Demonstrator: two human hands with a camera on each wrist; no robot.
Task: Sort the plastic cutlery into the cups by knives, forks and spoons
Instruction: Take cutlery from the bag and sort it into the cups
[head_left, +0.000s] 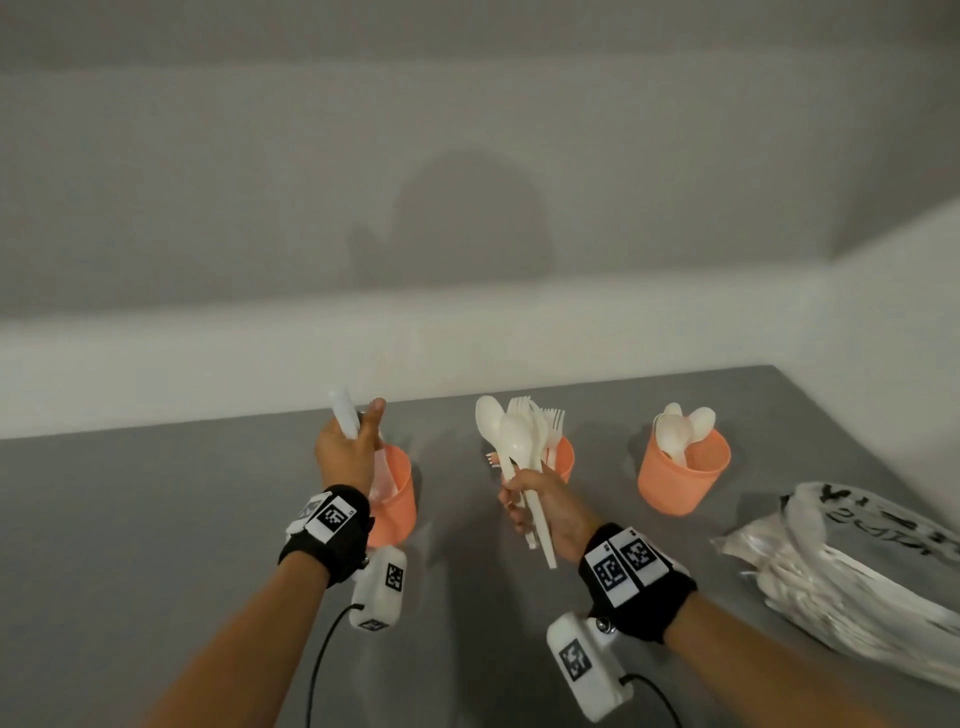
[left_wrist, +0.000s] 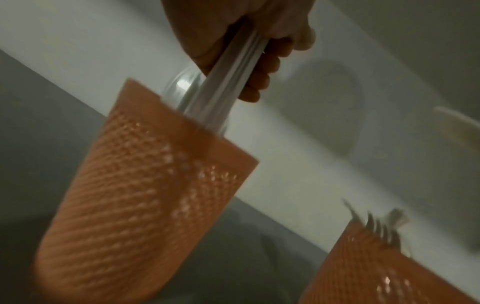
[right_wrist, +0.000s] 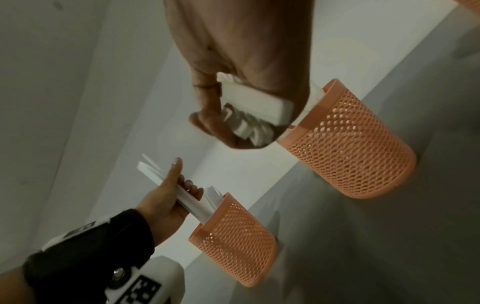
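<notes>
left hand (head_left: 345, 453) grips a bunch of white knives (left_wrist: 228, 82), fingers curled round the handles, lower ends already inside the left mesh cup (head_left: 396, 499). right hand (head_left: 540, 506) is clamped on a mixed bundle of spoons and forks (head_left: 519, 441), heads up, held in front of the middle cup (head_left: 563, 457), which shows fork tines. right cup (head_left: 683, 475) holds spoons. a plastic bag (head_left: 852, 566) with more cutlery lies on the grey worktop (head_left: 156, 519), far right.

step in hand looks like dropping the knives. to do it well: lower the bunch till the ends reach the cup bottom, then loosen the grip, so the light cup doesn't tip. keep the right bundle tight and clear of the cup. likely next: pick forks from spoons one type at a time.
</notes>
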